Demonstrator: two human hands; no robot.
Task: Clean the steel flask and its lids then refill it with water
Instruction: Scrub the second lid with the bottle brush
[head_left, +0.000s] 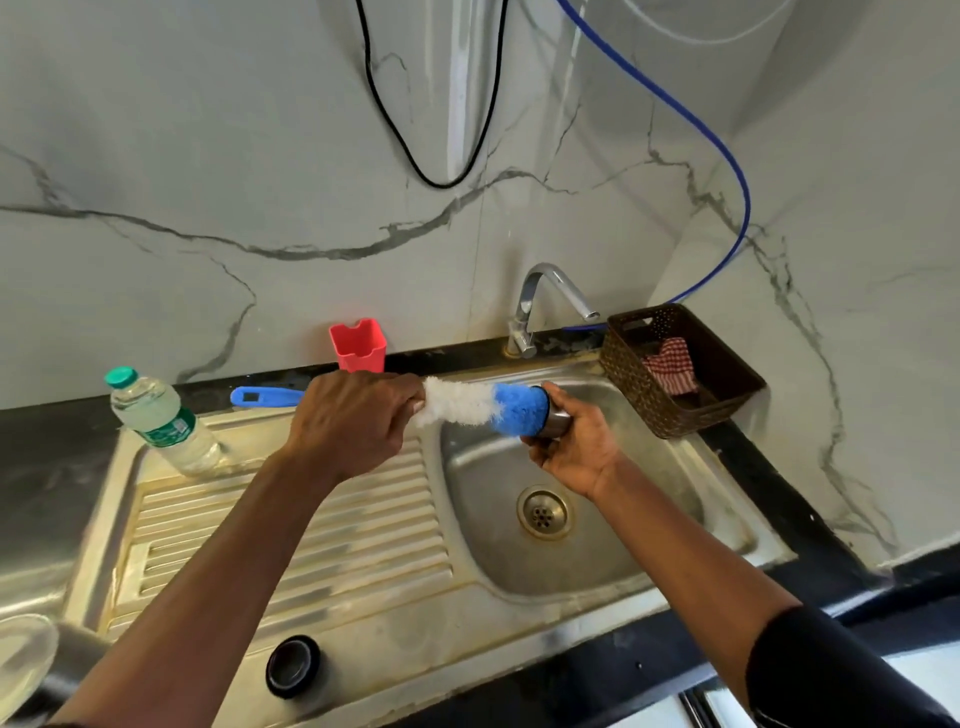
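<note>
**Scrubbing under way over the sink, refill yet to come**

Head view, the only one we have. The left hand (358, 415) has a full grip around the long bottle brush (467, 402) with a blue handle and white-and-blue bristles, fingers wrapped just where the bristles begin, and the handle pokes out to the left. The brush's blue tip is pushed into a short shiny steel cylinder (556, 422). The right hand (574, 449) cups that cylinder from below with curled fingers, holding it above the stainless steel sink (597, 566).

Flask mouth or one of its lids? The palm hides the rest, so I cannot tell. A round black lid (293, 667) sits apart on the sink's front rim. At the lower left edge there's a rounded shiny object (26, 654), too cut off to identify.

The curved chrome tap (550, 291) shows no water running. A clear plastic water bottle with a green cap (161, 421) stands on the draining board.

My read: we're mid-clean, one piece being brushed. The black lid's state is unknowable from here, and rinsing, filling and closing are all left to do.
</note>
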